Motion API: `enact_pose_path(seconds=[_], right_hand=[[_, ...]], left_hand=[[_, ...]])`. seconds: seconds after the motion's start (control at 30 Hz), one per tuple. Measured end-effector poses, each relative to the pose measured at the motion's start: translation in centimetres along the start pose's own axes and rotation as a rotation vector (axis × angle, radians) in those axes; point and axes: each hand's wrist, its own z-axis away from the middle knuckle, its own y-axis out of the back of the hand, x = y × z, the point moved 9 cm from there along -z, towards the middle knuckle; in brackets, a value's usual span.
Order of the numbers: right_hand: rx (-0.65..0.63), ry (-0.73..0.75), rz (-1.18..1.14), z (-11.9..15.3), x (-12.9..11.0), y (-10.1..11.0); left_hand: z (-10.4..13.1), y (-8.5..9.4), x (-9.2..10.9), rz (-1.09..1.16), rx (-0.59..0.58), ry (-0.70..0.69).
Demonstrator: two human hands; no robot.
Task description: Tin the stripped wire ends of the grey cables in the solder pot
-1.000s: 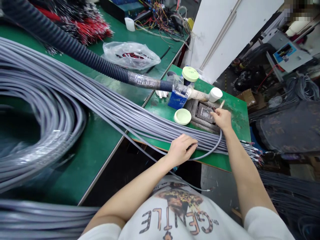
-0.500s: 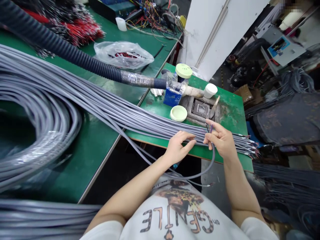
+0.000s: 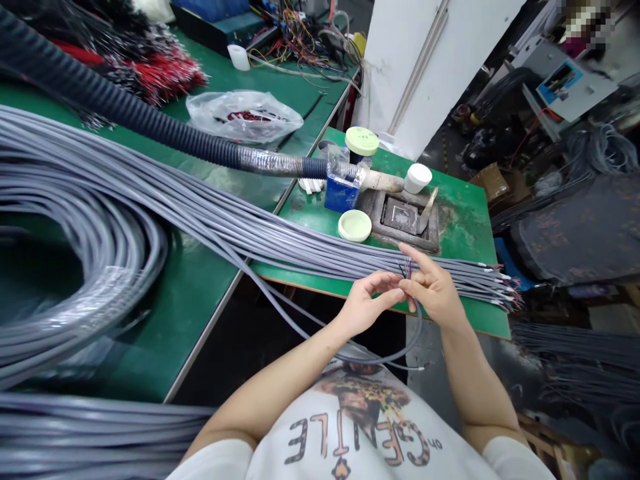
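Note:
Between the thumb and fingers of my right hand [image 3: 433,290] is the end of a grey cable [image 3: 419,327], its index finger stretched out. Thin coloured wires [image 3: 408,268] fan upward from that end. My left hand [image 3: 371,303] has its thumb and fingertips brought together at the same cable end, against my right fingers; the exact contact is partly hidden. From there the cable loops down in front of my shirt and back left. Behind both hands runs a thick bundle of grey cables [image 3: 300,237], its stripped ends [image 3: 510,290] lying at the right.
A framed pot [image 3: 403,217] with a scraper [image 3: 427,210] sits behind the bundle. Around it are a pale green lid [image 3: 355,226], a white cup [image 3: 418,178], a blue box [image 3: 341,192] and a ribbed hose [image 3: 200,145]. Coiled cables [image 3: 145,267] lie left.
My left hand has moved right and closed in at the cable end beside my right fingers. My right hand has shifted slightly left and down with the cable.

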Motion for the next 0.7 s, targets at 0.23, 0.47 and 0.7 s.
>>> enact_pose_path(seconds=[0.23,0.47,0.7], right_hand=[[-0.089,-0.015,-0.023,0.9,0.8,-1.3],[-0.092,-0.004,-0.049,1.2,1.2,-1.7],[-0.066,0.005,-0.085,1.2,1.6,-1.5]], left_hand=[[-0.3,-0.6,0.8,0.064,0.089,0.026],[-0.3,-0.6,0.5,0.105,0.142,0.053],[-0.1,-0.5,0.2,0.15,0.168,0.07]])
